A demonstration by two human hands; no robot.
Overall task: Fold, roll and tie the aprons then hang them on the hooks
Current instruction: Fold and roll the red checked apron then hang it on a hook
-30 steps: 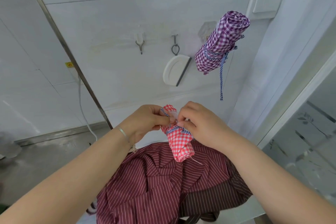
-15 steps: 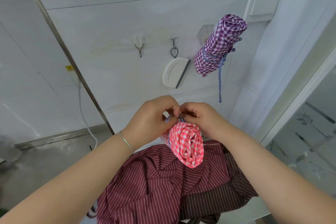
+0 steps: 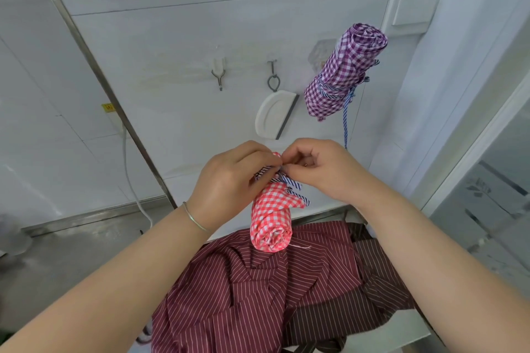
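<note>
Both hands pinch the striped tie [image 3: 289, 183] at top of red gingham roll [image 3: 271, 221]: left hand [image 3: 229, 183], right hand [image 3: 324, 169]. Roll's long axis hangs down twd the striped aprons [image 3: 272, 295]; free hook [image 3: 219, 77] up-left.
</note>
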